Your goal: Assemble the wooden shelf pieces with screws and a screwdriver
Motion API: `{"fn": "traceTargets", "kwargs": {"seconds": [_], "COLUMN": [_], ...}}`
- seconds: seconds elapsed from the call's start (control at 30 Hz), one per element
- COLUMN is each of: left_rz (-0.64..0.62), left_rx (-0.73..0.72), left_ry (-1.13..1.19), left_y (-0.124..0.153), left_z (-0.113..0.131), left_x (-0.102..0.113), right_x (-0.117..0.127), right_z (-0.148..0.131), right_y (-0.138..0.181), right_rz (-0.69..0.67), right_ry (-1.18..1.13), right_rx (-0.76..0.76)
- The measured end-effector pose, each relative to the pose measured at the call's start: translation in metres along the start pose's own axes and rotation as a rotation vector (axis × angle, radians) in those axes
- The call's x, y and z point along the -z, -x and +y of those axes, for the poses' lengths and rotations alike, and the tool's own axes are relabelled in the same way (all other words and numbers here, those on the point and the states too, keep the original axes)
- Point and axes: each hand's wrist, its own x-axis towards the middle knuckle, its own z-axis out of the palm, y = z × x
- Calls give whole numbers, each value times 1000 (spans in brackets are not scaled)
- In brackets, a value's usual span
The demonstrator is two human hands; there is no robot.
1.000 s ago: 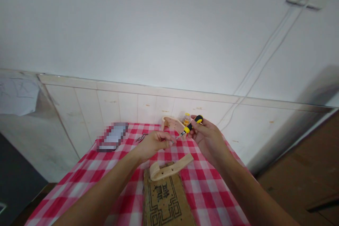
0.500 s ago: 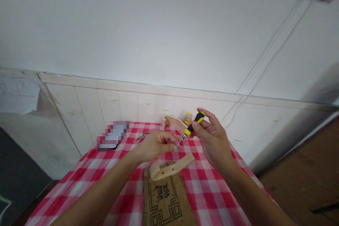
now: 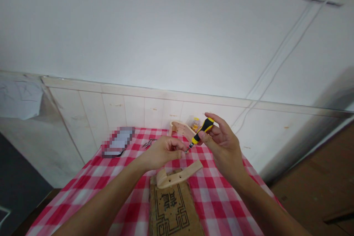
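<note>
My right hand (image 3: 224, 146) grips a small yellow-and-black screwdriver (image 3: 199, 135), its tip pointing down-left toward my left hand (image 3: 162, 151). My left hand is closed in a pinch right at the screwdriver's tip; what it pinches is too small to make out. Both hands hover above a curved pale wooden piece (image 3: 177, 176) with holes. That piece lies on a brown cardboard board (image 3: 173, 208) with a printed pattern, on the red-and-white checked tablecloth (image 3: 221, 199).
Near the wall a second curved wooden piece (image 3: 181, 129) lies beside a small clear container with yellow contents (image 3: 195, 123). A blurred flat object (image 3: 118, 142) and small metal pieces (image 3: 148, 142) sit at the table's far left. White wall with cables (image 3: 276, 62) behind.
My right hand has risen a little and tilted the screwdriver more upright. My left hand stays pinched at its tip. The view has shifted slightly.
</note>
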Motion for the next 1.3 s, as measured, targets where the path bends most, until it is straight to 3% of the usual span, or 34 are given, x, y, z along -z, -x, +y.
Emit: {"fn": "traceTargets", "kwargs": {"seconds": [0.37, 0.6, 0.83, 0.97, 1.1, 1.3], "left_rz": [-20, -13, 55, 170, 270, 283], "left_rx": [21, 44, 35, -20, -182, -366], "left_ry": [-1, -42, -130, -238, -378, -461], "left_y": [0, 1, 9, 21, 31, 36], "left_z": [-1, -2, 26, 51, 73, 84], "left_x": [-1, -2, -15, -22, -26, -34], "right_x": [2, 4, 4, 7, 8, 14], "right_z": [-11, -14, -36, -61, -79, -81], "right_y": [-4, -7, -1, 20, 45, 57], "right_rz": [-105, -50, 19, 37, 82, 20], "right_ry": [23, 74, 78, 127, 235, 252], "right_rx": [-19, -36, 70, 217, 331, 400]}}
